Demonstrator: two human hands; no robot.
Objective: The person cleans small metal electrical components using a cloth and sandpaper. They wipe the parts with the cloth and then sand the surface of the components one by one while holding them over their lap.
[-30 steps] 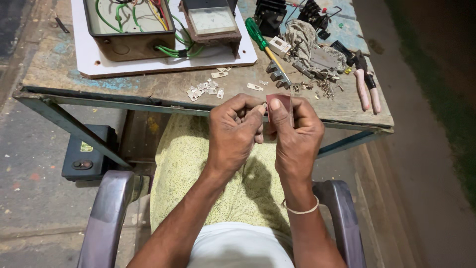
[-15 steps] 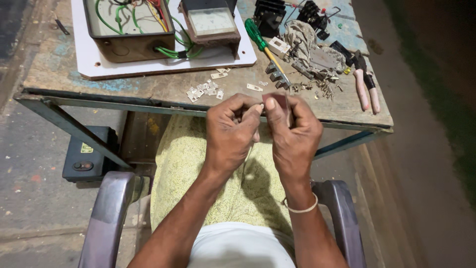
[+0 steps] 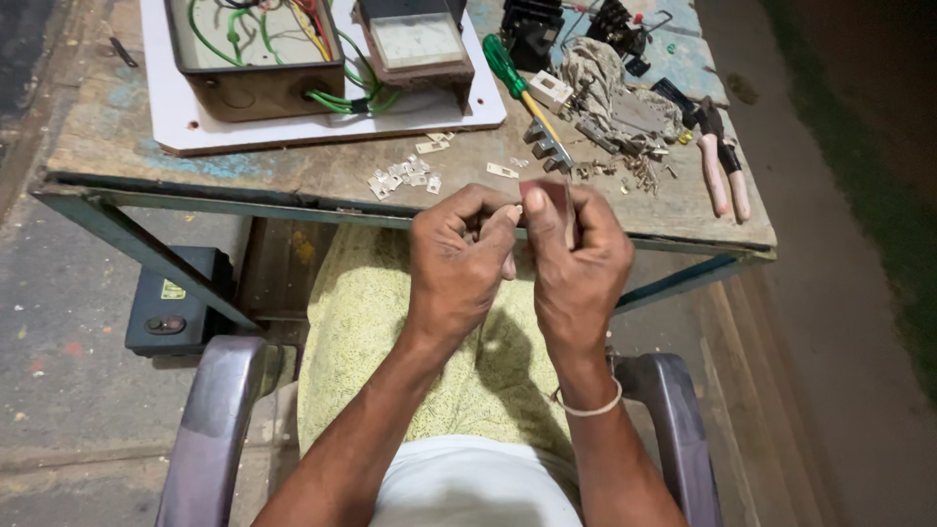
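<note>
My left hand (image 3: pixel 461 263) and my right hand (image 3: pixel 576 262) are held together over my lap, just in front of the table's near edge (image 3: pixel 293 203). My right hand pinches a small dark reddish-brown block (image 3: pixel 556 200) between thumb and fingers. My left hand's fingertips pinch a tiny pale piece (image 3: pixel 511 210) beside that block; the piece is too small to identify. Several small pale metal pieces (image 3: pixel 400 180) lie on the worn tabletop just beyond my hands.
A white board (image 3: pixel 322 127) carries a brown box with coloured wires (image 3: pixel 256 49) and a meter (image 3: pixel 415 44). A green-handled screwdriver (image 3: pixel 517 83), a rag with parts (image 3: pixel 610 93) and pink-handled pliers (image 3: pixel 724 171) lie right. A black box (image 3: pixel 171 303) sits on the floor left. Purple chair arms (image 3: pixel 210 420) flank me.
My hands stay together at the table edge, shifting only slightly; the fingers have worked the small piece against the block. Nothing on the table has moved.
</note>
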